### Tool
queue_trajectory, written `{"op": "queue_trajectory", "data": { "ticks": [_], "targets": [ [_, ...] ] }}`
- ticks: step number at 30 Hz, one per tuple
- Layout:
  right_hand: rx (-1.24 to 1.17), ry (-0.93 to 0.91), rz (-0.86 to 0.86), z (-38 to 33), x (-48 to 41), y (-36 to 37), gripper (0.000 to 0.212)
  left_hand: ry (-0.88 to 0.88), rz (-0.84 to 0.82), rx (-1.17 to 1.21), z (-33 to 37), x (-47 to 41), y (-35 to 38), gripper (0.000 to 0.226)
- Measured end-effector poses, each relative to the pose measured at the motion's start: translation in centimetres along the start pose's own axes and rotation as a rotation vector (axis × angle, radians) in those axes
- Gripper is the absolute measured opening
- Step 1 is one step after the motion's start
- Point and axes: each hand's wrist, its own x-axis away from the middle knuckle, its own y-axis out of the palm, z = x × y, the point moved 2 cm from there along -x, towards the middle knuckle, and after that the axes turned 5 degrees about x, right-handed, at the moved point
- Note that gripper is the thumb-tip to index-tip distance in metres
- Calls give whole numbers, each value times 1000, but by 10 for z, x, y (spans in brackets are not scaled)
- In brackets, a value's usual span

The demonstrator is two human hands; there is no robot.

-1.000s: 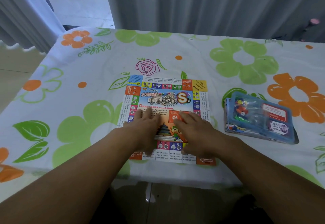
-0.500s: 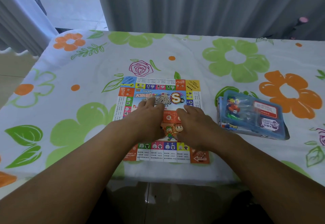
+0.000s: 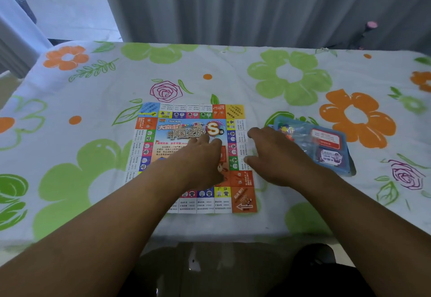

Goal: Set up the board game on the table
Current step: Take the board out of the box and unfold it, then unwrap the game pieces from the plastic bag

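Observation:
A colourful paper game board (image 3: 177,131) lies flat near the front middle of the table (image 3: 233,82). My left hand (image 3: 200,159) rests palm down on the board's centre, fingers straight. My right hand (image 3: 277,156) hovers or rests just past the board's right edge, fingers loosely spread, holding nothing. To its right lies a blue plastic pack of game pieces and cards (image 3: 326,147), partly hidden by my right hand's fingers.
A floral cloth in green, orange and pink covers the table. Grey curtains (image 3: 256,5) hang behind the far edge. The table's front edge runs just below the board. A pink-topped object (image 3: 371,25) stands at the back right.
My right hand has slid off the board toward the blue pack on the right. My left hand stays on the board's centre. The camera view shifted slightly.

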Motion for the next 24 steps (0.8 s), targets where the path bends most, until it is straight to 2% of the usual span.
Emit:
{"op": "queue_trajectory", "data": {
  "ticks": [7, 12, 17, 22, 24],
  "targets": [
    [6, 57, 40, 16, 11, -7, 40, 77, 46, 7, 27, -8, 1, 70],
    [-23, 149, 110, 44, 12, -17, 16, 134, 110, 33, 57, -21, 3, 62],
    [11, 312, 153, 95, 10, -27, 28, 212, 123, 66, 82, -29, 8, 56],
    [-7, 417, 123, 121, 8, -22, 23, 273, 60, 40, 91, -33, 16, 51],
    [-2, 421, 107, 121, 6, -20, 28, 302, 59, 37, 92, -34, 18, 50]
  ]
}}
